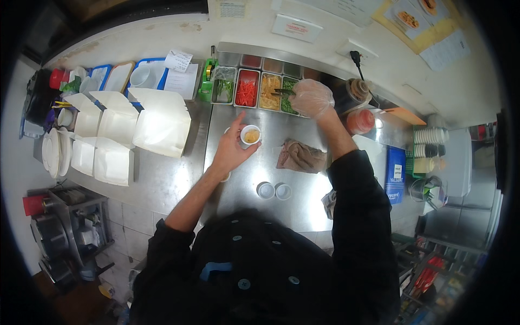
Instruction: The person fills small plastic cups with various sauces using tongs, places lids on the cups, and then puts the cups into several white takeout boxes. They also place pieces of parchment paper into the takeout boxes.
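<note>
My bare left hand [233, 148] holds a small white cup [250, 135] with pale yellow food in it, above the steel counter. My right hand [313, 98], in a clear plastic glove, grips dark tongs [283, 92], whose tips reach over the tray of pale yellow shreds [270, 91]. Beside that tray stand one of red strips [246, 88] and one of chopped greens [288, 94], partly under the right hand. A further tray of green stalks [223, 89] is half covered by plastic film. Part of another white cup shows behind my left fingers.
A crumpled brown cloth [301, 156] and two small white cups [266, 190] lie nearer my body. Open white takeout boxes [160, 122] stand at the left. To the right are a red-topped container [360, 121], a blue record book [395, 174] and a green basket of stacked cups [428, 136].
</note>
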### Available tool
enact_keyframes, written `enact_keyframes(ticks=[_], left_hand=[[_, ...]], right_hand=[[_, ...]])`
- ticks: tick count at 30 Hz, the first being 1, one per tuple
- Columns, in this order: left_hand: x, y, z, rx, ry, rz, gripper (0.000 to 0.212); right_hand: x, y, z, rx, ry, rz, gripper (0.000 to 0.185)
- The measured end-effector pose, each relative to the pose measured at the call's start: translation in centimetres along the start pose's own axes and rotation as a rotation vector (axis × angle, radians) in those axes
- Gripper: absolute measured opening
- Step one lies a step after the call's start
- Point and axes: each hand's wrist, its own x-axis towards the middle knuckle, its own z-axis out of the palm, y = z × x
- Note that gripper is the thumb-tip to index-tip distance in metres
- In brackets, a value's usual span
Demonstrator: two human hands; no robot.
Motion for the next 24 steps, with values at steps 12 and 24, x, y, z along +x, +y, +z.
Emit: enact_keyframes(ticks=[12, 24], left_hand=[[0.2, -1.8, -0.3, 0.038, 0.05, 0.015, 0.103], [2.8, 0.9, 1.1, 0.234, 0.064, 0.207, 0.115]], right_hand=[[-1.8, -1.2, -3.7, -0.021, 0.082, -0.041, 0.022], [-14.6, -6.3, -5.2, 0.236, 0.353, -0.07, 0.018]])
